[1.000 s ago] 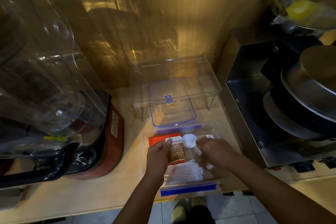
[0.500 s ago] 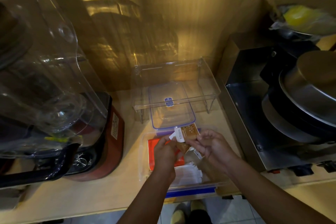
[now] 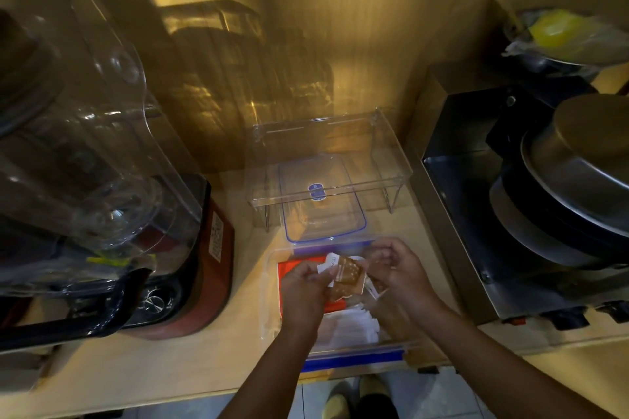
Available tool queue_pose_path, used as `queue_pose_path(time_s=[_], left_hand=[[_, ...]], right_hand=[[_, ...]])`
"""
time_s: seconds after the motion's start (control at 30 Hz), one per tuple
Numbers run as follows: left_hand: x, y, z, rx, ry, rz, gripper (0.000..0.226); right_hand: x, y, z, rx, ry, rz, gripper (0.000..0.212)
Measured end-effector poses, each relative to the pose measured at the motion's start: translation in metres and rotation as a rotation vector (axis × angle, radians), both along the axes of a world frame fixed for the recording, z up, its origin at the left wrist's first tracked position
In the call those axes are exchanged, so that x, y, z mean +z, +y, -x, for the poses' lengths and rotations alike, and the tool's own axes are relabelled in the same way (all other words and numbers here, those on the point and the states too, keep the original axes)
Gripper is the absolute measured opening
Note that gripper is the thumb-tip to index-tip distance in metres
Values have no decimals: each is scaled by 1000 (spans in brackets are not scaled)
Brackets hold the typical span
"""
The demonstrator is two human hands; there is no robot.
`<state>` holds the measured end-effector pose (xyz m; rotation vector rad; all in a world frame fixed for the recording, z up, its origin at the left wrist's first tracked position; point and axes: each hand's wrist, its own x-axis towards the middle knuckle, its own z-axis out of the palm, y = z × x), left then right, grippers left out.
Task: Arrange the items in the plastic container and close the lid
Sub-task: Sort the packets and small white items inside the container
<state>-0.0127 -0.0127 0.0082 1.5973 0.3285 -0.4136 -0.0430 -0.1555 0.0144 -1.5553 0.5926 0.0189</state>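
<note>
A clear plastic container (image 3: 269,286) with blue clips stands at the counter's front edge. Inside lie a red packet (image 3: 289,265) at the left and white sachets (image 3: 354,326) toward the front. My left hand (image 3: 303,289) and my right hand (image 3: 396,275) hover over the container, together gripping a bundle of brown sachets (image 3: 349,274) with white ends. The blue-rimmed clear lid (image 3: 323,201) lies flat just behind the container, partly under a clear rack.
A clear acrylic rack (image 3: 326,160) stands over the lid at the back. A large blender (image 3: 102,180) with a red base fills the left. A steel appliance (image 3: 531,201) with stacked pans sits right. The counter edge and floor are below.
Both hands lifted the brown sachets out of the container and now hold them together above it. The white scoop seen a second ago is hidden.
</note>
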Motion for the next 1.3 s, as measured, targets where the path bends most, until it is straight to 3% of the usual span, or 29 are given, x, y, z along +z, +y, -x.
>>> queue_pose_path(time_s=[0.07, 0.17, 0.23, 0.37, 0.6, 0.83, 0.9, 0.97, 1.07, 1.2, 1.3], left_hand=[[-2, 1, 1, -61, -40, -54, 21], [-2, -1, 3, -58, -42, -19, 24], [0, -3, 5, 18, -6, 69, 20], [1, -7, 6, 124, 41, 119, 5], [-2, -13, 15, 122, 79, 187, 5], [-8, -11, 16, 190, 87, 121, 6], [-10, -6, 14, 194, 63, 72, 8], [-12, 0, 12, 183, 24, 23, 12], [-13, 5, 13, 140, -26, -20, 14], [-14, 6, 17, 109, -12, -20, 14], [-14, 7, 20, 92, -4, -28, 12]], right_hand=[[2, -4, -3, 155, -25, 178, 31], [0, -5, -6, 300, -5, 324, 11], [-3, -1, -3, 293, 0, 296, 3], [-10, 8, 5, 297, 62, 222, 17], [-16, 14, 13, 77, 72, 27, 16], [-22, 17, 14, 143, 105, 26, 15], [-24, 13, 14, 139, 98, 162, 12], [-28, 3, 11, 202, 86, 511, 6], [-34, -20, -7, 529, 137, 964, 32], [-37, -30, -31, 787, 312, 1058, 45], [-45, -23, -35, 907, 386, 1261, 46]])
